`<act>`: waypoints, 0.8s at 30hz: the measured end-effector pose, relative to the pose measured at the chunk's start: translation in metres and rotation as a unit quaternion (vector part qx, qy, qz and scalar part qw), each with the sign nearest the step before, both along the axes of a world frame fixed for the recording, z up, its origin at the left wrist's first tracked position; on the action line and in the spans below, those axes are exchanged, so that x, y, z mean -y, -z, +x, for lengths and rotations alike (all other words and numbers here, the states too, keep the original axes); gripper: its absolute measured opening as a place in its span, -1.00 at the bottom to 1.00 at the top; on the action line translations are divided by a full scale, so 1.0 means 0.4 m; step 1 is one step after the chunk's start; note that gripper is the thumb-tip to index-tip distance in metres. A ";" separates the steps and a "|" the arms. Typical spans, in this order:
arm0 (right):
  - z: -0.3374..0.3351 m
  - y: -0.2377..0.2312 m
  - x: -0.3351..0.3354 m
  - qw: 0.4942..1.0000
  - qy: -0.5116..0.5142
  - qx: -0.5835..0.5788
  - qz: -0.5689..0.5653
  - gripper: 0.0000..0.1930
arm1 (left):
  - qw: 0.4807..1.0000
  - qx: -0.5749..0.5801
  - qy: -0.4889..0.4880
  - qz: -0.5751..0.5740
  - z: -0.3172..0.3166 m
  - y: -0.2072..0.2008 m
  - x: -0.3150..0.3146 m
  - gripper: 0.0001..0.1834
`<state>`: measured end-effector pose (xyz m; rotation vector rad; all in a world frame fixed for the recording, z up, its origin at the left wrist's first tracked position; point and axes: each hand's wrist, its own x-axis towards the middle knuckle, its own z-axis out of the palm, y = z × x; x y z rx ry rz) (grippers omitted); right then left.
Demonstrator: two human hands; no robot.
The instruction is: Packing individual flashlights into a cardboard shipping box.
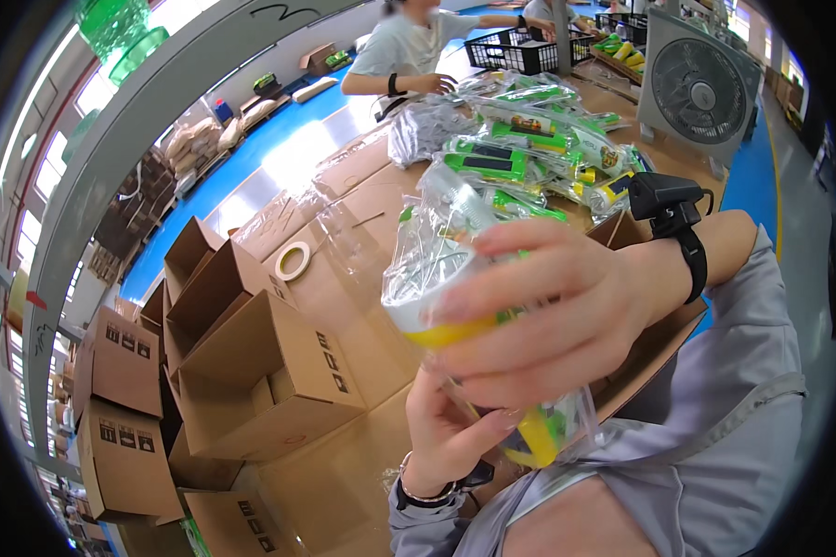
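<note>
My right hand [557, 306] is wrapped round the front of a clear plastic bag holding a white, yellow and green item [432, 302], close in front of me. Its fingers cover much of the bag and are a little blurred. From below, my left hand [450, 422] grips the lower part of the same bag, its thumb pressed against it. A yellow piece inside shows under the right palm. What kind of item it is, I cannot tell. Behind it lies a heap of similar bagged green, white and yellow packs [520, 153].
Open cardboard cartons [251, 371] stand at the left; another carton [655, 348] is under my right forearm. A tape roll [281, 268] lies on the cardboard-covered table [362, 251]. A box fan [697, 90] stands far right. Across the table, a co-worker [404, 51] reaches near a black crate [506, 53].
</note>
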<state>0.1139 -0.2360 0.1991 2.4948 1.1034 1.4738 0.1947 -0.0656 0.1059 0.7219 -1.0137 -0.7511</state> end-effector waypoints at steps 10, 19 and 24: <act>0.010 -0.023 0.002 0.571 -0.139 -0.496 0.639 -0.57 | 0.988 -0.056 -0.134 0.044 -0.007 -0.036 -0.012 -0.35; 0.012 0.031 0.002 0.480 -0.152 -0.666 0.550 -0.44 | 0.976 0.001 -0.211 0.061 -0.040 -0.030 -0.007 -0.32; 0.003 0.025 0.002 0.460 -0.200 -0.684 0.530 -0.48 | 0.972 0.010 -0.227 0.059 -0.043 -0.033 -0.004 -0.29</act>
